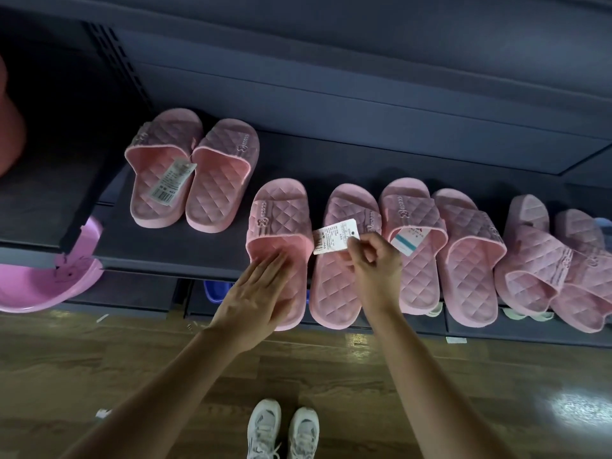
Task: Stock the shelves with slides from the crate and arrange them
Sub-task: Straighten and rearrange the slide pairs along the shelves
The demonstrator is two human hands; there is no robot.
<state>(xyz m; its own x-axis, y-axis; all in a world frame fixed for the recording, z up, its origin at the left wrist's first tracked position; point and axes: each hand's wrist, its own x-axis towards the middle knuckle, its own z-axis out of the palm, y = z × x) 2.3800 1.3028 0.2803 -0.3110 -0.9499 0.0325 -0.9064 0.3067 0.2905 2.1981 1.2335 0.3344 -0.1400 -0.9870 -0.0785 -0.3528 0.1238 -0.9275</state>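
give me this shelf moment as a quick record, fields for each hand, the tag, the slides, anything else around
left hand: flat, fingers straight, resting on the footbed of a pink slide at the front of the shelf
right hand: pinching a white tag over the next slide
other slides: one pair further back at left, more along the front, a tumbled pile at far right
look: all pink, quilted
crate: not in view
at left: pink basin

**Shop aisle with stocked shelving**

A dark metal display shelf (198, 250) with a slotted upright (116, 58) carries identical pink quilted slides (470, 253), some bearing barcode tags (169, 182). A pink plastic basin (33, 286) sits at the left.
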